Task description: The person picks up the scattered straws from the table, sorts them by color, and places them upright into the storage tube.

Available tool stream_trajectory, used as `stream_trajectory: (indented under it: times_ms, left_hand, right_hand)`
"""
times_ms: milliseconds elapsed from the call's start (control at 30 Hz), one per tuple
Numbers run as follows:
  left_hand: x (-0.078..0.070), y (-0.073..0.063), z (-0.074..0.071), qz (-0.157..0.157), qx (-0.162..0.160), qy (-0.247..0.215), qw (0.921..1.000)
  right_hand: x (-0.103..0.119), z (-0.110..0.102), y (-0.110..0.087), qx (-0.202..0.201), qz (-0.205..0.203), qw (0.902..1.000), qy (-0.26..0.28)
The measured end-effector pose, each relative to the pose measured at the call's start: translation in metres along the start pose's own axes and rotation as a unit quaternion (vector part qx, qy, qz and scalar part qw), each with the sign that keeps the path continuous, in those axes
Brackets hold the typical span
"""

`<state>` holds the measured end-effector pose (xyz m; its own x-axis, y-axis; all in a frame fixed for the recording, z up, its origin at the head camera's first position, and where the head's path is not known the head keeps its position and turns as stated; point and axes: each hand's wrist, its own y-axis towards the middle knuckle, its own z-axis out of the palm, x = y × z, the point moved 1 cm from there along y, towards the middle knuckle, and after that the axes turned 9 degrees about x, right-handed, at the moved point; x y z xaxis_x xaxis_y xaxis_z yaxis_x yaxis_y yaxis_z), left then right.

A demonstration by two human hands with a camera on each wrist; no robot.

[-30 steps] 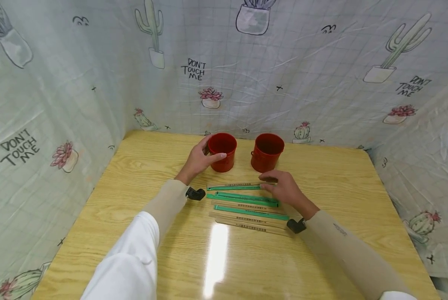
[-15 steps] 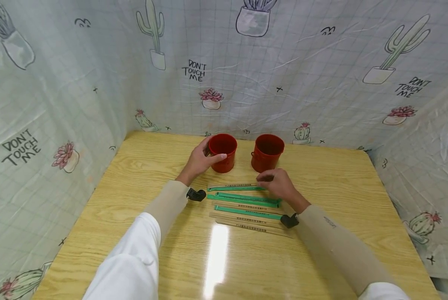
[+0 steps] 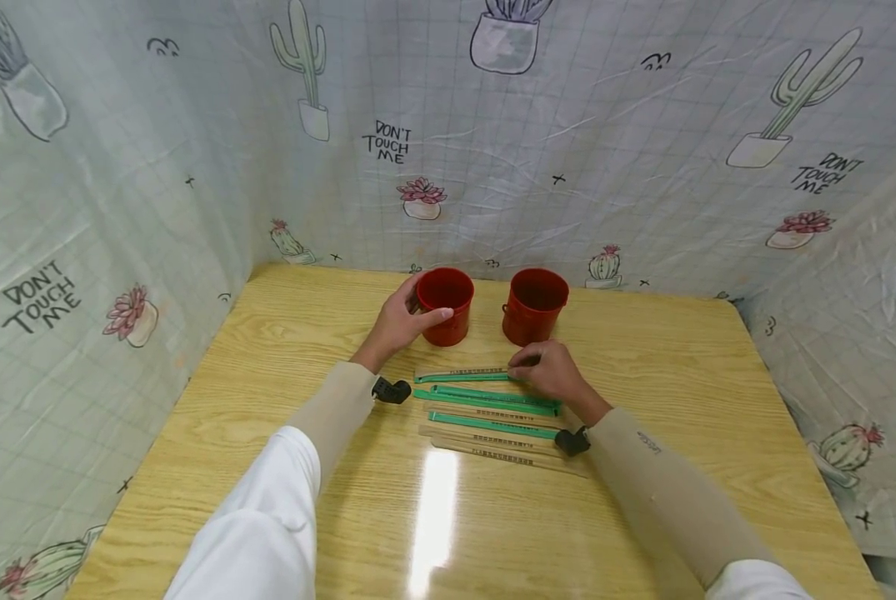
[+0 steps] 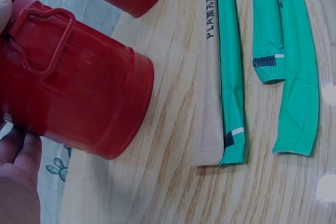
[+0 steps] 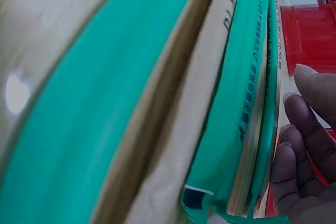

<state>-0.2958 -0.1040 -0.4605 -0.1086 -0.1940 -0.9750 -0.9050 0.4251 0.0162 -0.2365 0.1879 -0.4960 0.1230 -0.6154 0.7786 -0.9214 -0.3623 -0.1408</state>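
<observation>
My left hand [image 3: 397, 323] grips the left red bucket [image 3: 448, 330] from its left side, thumb across the front and fingers behind it. Its wire handle hangs on the side in the left wrist view. A second red bucket [image 3: 535, 312] stands to the right. Below the buckets my right hand [image 3: 556, 372] reaches the right part of the farthest green straw packet [image 3: 463, 377], which lies along a brown paper straw packet [image 4: 210, 103]. In the right wrist view the bent fingers [image 5: 307, 129] and thumb come right up beside the packets, with nothing visible between them.
Several more green and brown straw packets lie in near-parallel rows on the wooden table [image 3: 305, 500], including a green one [image 3: 493, 423] and a brown one [image 3: 485, 454] nearer the front. A cactus-print cloth [image 3: 485, 125] encloses the back and sides.
My right hand has moved slightly left along the farthest packets, its thumb and fingertips drawing closer together. The left hand and both buckets have stayed in place.
</observation>
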Motion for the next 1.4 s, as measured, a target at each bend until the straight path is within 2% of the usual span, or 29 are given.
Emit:
stream_trajectory:
  times_ms: [200, 333, 600, 833, 1133, 1400]
  left_hand:
    - [-0.017, -0.006, 0.0, -0.008, 0.007, -0.02, 0.9997]
    - [-0.02, -0.008, 0.001, -0.005, 0.008, -0.019, 0.9998]
    - [-0.012, -0.005, 0.002, 0.005, 0.003, -0.003, 1.0]
    - [-0.015, -0.006, 0.002, 0.0, 0.001, -0.011, 0.9999]
    - [0.006, 0.003, 0.0, -0.002, -0.003, 0.001, 1.0]
    - [0.008, 0.004, -0.001, 0.0, -0.006, 0.013, 0.9999]
  right_hand:
    - [-0.001, 0.002, -0.001, 0.004, -0.012, 0.9997, -0.019]
    - [-0.002, 0.0, -0.003, -0.003, -0.017, 0.9994, -0.028]
    - [-0.003, -0.007, -0.006, -0.02, -0.021, 0.9991, -0.03]
    - [-0.009, -0.009, -0.01, -0.014, -0.02, 0.9985, -0.049]
    - [-0.014, -0.007, -0.011, -0.004, -0.02, 0.9987, -0.046]
    - [-0.014, -0.005, -0.012, 0.004, -0.018, 0.9983, -0.056]
